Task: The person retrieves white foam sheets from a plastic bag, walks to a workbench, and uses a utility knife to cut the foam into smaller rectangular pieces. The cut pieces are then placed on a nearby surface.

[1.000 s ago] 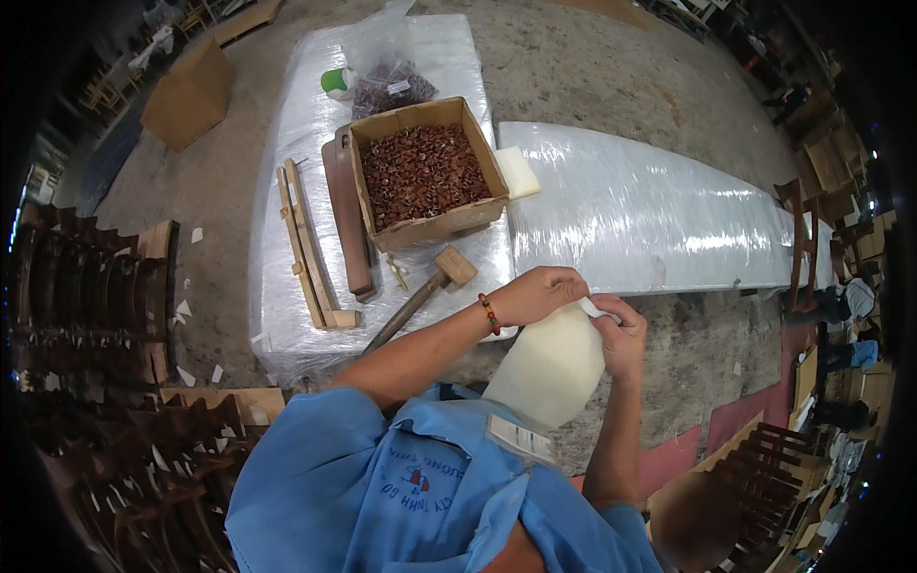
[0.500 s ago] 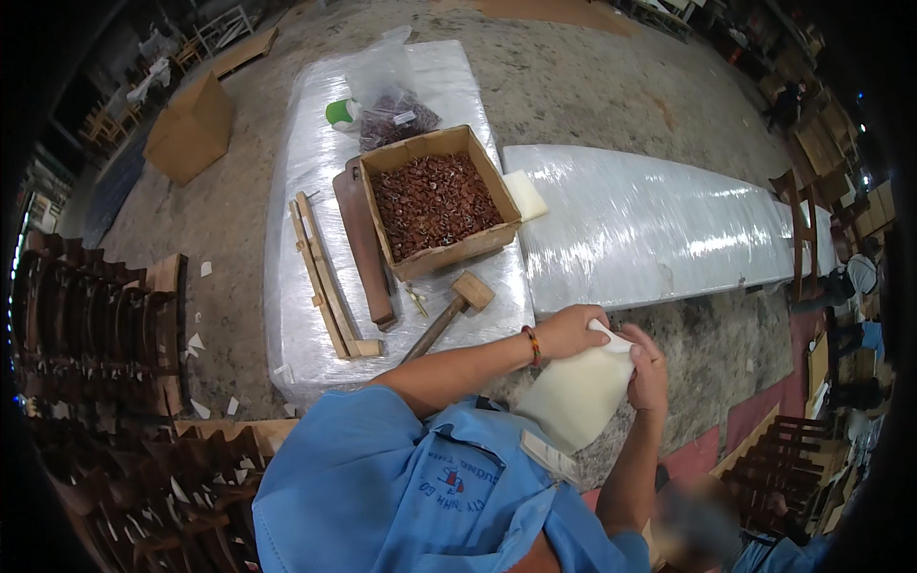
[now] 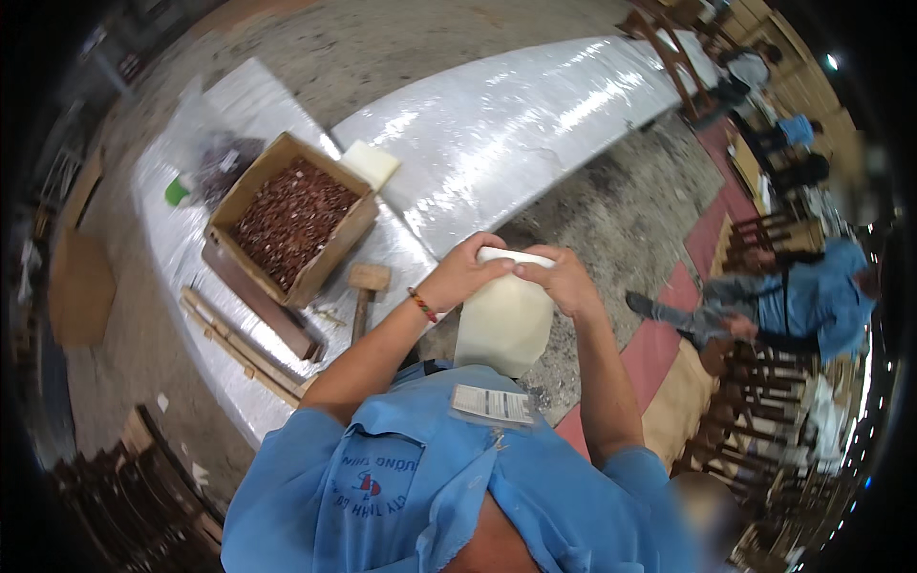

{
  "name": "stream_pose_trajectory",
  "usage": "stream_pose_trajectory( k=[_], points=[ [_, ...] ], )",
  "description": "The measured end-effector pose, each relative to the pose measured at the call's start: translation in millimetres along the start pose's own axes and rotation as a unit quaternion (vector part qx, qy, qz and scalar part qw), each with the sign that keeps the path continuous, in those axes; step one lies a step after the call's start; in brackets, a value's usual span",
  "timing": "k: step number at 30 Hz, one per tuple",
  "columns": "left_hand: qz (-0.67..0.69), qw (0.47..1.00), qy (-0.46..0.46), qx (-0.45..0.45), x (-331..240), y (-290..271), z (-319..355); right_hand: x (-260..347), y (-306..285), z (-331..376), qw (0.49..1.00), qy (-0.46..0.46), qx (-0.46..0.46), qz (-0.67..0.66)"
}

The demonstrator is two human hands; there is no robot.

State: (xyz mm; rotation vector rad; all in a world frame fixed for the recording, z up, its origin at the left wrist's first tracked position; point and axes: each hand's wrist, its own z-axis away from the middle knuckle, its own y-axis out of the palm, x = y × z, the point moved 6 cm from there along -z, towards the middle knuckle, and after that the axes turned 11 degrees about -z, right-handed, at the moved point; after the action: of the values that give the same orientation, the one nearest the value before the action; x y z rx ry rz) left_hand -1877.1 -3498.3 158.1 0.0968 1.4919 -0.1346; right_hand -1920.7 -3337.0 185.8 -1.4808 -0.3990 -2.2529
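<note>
My left hand [image 3: 468, 274] and my right hand [image 3: 570, 280] grip the top edge of a pale cream sheet [image 3: 504, 329], which looks like thin foam. Thumbs on the near side and fingers behind, they pinch a white, rolled or folded rim between them. The rest of the sheet hangs in front of my blue shirt. To the left of my left hand lies a wooden mallet [image 3: 369, 277], its handle partly behind my forearm. Another cream pad [image 3: 371, 164] rests beside an open cardboard box [image 3: 336, 246] filled with small reddish-brown pieces [image 3: 294, 218].
The box stands on a plastic-wrapped slab [image 3: 160, 224], joined by a second wrapped slab [image 3: 497, 124]. Near it are a dark wooden piece [image 3: 263, 304], pale strips [image 3: 234, 344] and a clear bag [image 3: 225, 162]. A seated co-worker [image 3: 812, 296] and stacked wooden frames [image 3: 764, 401] are at right.
My view has turned toward the right, bringing the seated co-worker into sight. Both hands now sit level in front of me, the sheet hanging straighter, its white rim stretched between them.
</note>
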Motion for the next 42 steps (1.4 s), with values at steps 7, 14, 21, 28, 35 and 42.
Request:
stream_pose_trajectory(
  k=[7,14,21,28,35,42],
  points=[
    [-0.013,0.995,-0.056,0.079,-10.1,18.2,-13.3,19.0,-7.6,29.5,0.994,-0.051,-0.072,0.058],
    [-0.081,0.994,0.040,0.056,-33.9,40.0,-14.2,7.9,-32.5,46.4,0.988,-0.077,-0.046,-0.122],
    [-0.211,0.969,0.124,0.042,-47.6,53.1,-18.0,-12.2,-39.7,47.9,0.991,-0.030,-0.004,-0.133],
    [-0.183,0.980,0.064,0.055,-18.2,53.0,-24.5,-0.5,-32.5,51.7,0.989,-0.100,-0.082,0.075],
    [-0.145,0.976,0.027,0.158,-18.6,43.2,-26.9,-5.2,-31.9,51.1,0.987,-0.132,-0.075,0.047],
    [-0.093,0.991,0.066,0.070,-39.2,48.0,-26.2,15.6,-37.5,50.5,0.980,-0.171,-0.066,0.082]
  ],
)
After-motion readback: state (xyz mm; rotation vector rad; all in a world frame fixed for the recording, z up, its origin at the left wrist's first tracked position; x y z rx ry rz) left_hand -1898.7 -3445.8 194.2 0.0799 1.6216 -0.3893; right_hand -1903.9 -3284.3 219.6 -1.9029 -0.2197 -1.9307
